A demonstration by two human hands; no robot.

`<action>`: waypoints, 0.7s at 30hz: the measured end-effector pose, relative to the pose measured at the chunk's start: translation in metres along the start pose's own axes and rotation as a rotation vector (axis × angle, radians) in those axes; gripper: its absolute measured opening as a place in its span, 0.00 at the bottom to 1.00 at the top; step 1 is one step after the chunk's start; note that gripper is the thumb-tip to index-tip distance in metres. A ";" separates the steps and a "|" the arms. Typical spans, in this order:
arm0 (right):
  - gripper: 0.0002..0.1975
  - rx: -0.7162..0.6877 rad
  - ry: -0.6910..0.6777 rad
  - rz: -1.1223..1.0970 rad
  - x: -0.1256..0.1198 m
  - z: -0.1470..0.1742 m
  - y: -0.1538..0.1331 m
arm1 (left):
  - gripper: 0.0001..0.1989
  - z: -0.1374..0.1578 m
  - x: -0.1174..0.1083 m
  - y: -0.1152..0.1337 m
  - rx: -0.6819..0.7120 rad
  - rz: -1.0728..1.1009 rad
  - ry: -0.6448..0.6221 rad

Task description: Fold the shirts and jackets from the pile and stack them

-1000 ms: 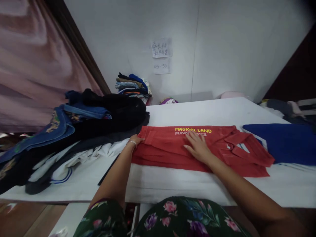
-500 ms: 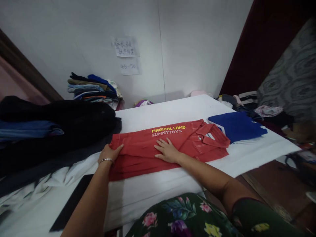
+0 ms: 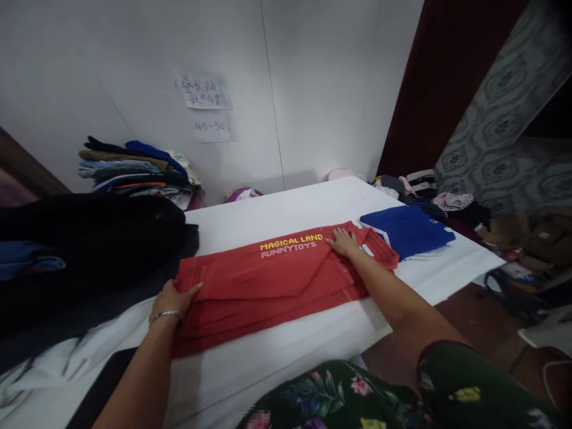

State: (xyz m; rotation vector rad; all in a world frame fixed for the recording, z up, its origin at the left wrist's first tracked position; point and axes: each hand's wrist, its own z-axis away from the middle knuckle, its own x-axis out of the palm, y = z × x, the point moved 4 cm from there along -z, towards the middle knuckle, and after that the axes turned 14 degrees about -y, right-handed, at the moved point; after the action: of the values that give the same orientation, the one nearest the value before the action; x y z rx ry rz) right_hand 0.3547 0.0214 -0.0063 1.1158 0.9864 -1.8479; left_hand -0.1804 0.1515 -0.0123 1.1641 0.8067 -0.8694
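The right hand (image 3: 345,244) covers part of the red shirt (image 3: 254,280) by its collar; print on the label (image 3: 366,250) is too small to read. The fingers of the left hand (image 3: 170,298), thumb aside, are hard to make out. Black garments (image 3: 111,256) and blue denim (image 3: 27,261) run off left, floral clothing (image 3: 330,393) off the near edge.

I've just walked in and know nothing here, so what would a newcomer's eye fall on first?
Probably the red cloth shirt with yellow and white lettering, laid on the white table, the left hand at its left end and the right hand near its collar. Next come the bright blue flat garment by the collar end and the heap of black clothing at far left.
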 end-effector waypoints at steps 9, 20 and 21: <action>0.36 0.048 0.011 -0.008 -0.004 0.000 0.018 | 0.49 0.011 -0.001 0.006 -0.036 0.021 -0.058; 0.33 -0.635 0.060 0.106 0.036 0.095 -0.154 | 0.45 0.017 -0.004 0.012 -0.044 0.065 -0.083; 0.33 -0.665 0.037 0.123 0.045 0.100 -0.164 | 0.45 0.015 -0.005 0.011 -0.043 0.086 -0.085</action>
State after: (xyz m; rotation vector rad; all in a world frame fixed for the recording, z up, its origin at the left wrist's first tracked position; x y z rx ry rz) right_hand 0.1613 -0.0069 0.0221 0.7754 1.3816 -1.2509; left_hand -0.1714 0.1391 -0.0002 1.1088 0.6975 -0.8211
